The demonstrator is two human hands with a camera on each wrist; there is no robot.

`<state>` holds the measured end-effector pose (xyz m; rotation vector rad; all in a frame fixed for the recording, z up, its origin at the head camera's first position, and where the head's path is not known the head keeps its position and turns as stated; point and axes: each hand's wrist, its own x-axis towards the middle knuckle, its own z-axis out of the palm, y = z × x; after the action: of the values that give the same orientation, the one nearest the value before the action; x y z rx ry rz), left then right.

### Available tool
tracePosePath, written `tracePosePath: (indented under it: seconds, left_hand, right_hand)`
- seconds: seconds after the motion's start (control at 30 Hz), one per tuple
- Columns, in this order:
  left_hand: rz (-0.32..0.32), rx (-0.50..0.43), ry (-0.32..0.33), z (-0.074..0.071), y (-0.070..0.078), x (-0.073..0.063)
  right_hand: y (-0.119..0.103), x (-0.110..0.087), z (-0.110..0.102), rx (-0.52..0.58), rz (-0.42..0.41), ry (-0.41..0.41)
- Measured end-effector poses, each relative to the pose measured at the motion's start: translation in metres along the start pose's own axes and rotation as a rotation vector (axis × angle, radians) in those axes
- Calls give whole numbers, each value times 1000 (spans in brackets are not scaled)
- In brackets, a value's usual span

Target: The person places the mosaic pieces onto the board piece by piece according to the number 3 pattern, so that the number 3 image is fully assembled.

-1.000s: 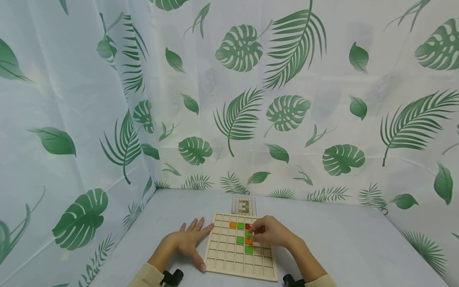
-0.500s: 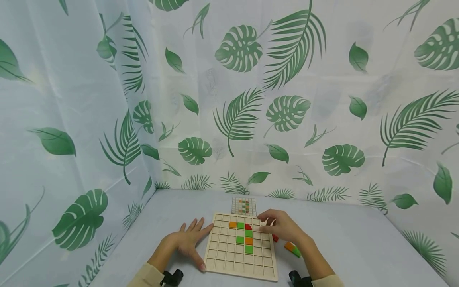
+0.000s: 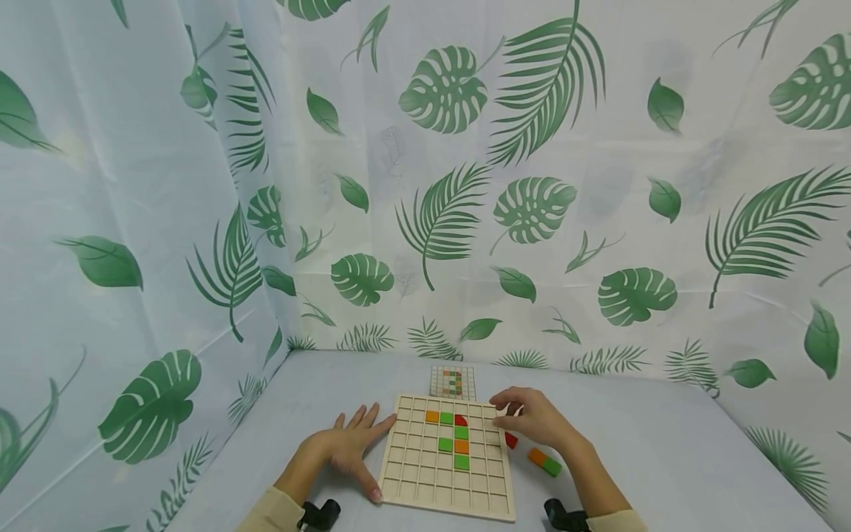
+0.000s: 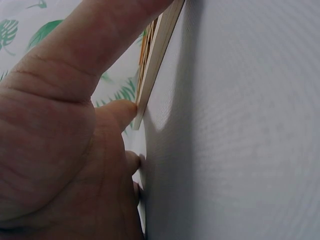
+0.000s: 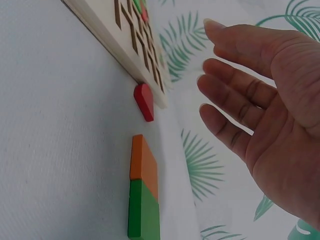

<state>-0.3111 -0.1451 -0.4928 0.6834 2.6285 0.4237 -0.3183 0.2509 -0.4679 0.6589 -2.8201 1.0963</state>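
Note:
A square wooden grid board [image 3: 425, 484] lies on the table with several orange, green and red tiles set in its cells. My left hand [image 3: 349, 448] is spread at the board's left side, thumb at the near left corner and index finger at the left edge. Above the board's right edge hovers my right hand [image 3: 532, 421], fingers loosely bent and holding nothing, as the right wrist view shows. Beneath it, a red piece with a rounded side [image 5: 143, 102] lies against the board. An orange tile [image 5: 143, 162] and a green tile [image 5: 143, 210] lie end to end nearby.
Behind the board lies a small pattern card [image 3: 453, 382] printed with a grid and coloured squares. A white curtain [image 3: 465, 222] with green leaves hangs behind the table [image 3: 638, 451] and at its left. Each wrist wears a black camera.
My right hand has drawn back from the tiles on the board to its right edge, uncovering the loose red, orange and green pieces. The left hand stays where it was.

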Motion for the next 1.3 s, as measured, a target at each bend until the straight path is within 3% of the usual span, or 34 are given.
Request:
tracePosePath:
  seconds: [0.6, 1.3]
  left_hand:
    - [-3, 0, -1, 0, 1, 1]
    - [8, -3, 3, 0, 0, -1]
  right_hand:
    - [11, -5, -3, -7, 98, -25]
    - [28, -11, -5, 46, 168, -156]
